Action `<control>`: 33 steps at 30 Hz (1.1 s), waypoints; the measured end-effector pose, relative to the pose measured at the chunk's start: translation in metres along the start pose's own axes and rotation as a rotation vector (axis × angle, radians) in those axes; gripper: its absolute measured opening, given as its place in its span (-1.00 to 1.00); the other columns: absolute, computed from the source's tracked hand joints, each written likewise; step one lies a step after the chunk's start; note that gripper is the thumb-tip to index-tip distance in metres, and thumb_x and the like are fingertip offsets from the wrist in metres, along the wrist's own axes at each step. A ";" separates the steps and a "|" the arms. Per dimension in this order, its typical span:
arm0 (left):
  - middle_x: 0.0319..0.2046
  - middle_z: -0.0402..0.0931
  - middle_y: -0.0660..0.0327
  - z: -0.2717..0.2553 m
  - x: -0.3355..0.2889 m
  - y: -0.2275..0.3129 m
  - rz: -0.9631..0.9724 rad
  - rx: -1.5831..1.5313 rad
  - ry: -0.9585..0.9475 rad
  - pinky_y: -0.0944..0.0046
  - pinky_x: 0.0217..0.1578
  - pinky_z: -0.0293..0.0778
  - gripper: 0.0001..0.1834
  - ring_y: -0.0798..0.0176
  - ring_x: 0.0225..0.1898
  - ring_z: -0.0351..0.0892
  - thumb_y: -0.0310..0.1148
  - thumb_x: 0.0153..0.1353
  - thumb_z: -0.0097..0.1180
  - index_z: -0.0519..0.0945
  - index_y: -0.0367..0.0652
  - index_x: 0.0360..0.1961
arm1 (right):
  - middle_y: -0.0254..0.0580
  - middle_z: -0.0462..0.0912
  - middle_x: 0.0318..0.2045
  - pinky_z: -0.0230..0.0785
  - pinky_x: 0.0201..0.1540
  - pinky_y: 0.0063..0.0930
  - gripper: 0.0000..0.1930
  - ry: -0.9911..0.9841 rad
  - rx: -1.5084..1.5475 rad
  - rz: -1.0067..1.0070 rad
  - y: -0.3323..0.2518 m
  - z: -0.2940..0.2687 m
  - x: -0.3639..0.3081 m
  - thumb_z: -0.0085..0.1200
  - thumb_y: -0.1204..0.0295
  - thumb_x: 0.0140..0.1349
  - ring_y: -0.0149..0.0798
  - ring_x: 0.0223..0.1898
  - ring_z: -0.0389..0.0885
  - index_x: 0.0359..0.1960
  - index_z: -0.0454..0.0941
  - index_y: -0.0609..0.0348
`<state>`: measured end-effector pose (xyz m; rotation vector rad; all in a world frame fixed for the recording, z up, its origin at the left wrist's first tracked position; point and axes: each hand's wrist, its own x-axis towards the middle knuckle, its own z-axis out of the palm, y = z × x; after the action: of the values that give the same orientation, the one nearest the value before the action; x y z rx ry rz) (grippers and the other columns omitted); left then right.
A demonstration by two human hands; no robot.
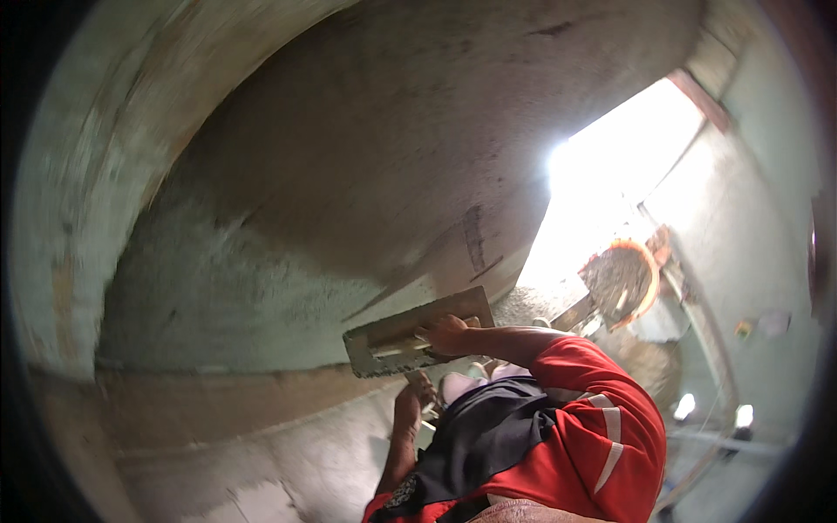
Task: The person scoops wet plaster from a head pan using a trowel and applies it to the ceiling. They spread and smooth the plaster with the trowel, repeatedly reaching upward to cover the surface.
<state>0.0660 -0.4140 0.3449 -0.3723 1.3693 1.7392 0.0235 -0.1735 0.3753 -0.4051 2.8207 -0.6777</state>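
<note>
My right hand (446,336) is closed round the pale handle of a plastering float (410,326). Its long rectangular blade is smeared with grey mortar along the edge and lies close to the wall (366,157); I cannot tell whether they touch. Dark, damp-looking plaster covers the upper wall, with a lighter grey-green area below. Lower down, near my body, my left hand (412,406) is closed on something with a light, thin part showing below the fingers. Most of that thing is hidden, so its kind is unclear.
An orange-rimmed bucket (652,281) holding grey mortar stands to the right, beside a very bright opening (623,157). A rounded, pale wall edge (96,174) runs down the left. Two small lights (685,406) glow at lower right, near a long pole (711,336).
</note>
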 end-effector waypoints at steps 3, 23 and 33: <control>-0.19 0.52 0.18 0.070 0.022 0.019 0.173 -0.300 -0.023 0.33 -0.26 0.46 -0.67 0.29 -0.25 0.52 -0.16 0.26 -0.05 0.47 -0.17 -0.10 | -0.09 0.57 -0.28 0.48 -0.19 -0.20 -0.58 0.001 -0.109 -0.155 0.024 0.046 0.019 0.07 0.34 -0.03 -0.03 -0.15 0.57 -0.05 0.42 0.03; -0.01 0.36 -0.07 0.187 0.064 0.062 0.964 -0.181 1.308 0.22 -0.11 0.40 -0.24 0.11 -0.09 0.42 -0.12 0.14 0.15 0.13 -0.42 0.19 | 0.10 0.54 -0.16 0.44 -0.16 -0.25 -0.67 -0.052 0.280 -0.230 0.211 -0.089 -0.145 0.02 0.48 0.11 0.00 -0.20 0.56 -0.04 0.47 0.17; -0.56 0.42 0.21 0.246 0.150 0.106 0.955 -1.002 0.848 0.31 -0.75 0.31 -0.63 0.36 -0.69 0.40 -0.13 0.24 0.03 0.35 -0.26 -0.20 | -0.01 0.61 -0.46 0.38 -0.39 -0.33 -0.75 -0.184 0.335 0.163 0.322 -0.062 -0.231 0.05 0.38 0.12 -0.11 -0.50 0.54 -0.19 0.54 0.24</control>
<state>-0.0366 -0.1290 0.3964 -1.2586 1.1304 3.2888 0.1549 0.1996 0.3107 -0.1662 2.4732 -0.9979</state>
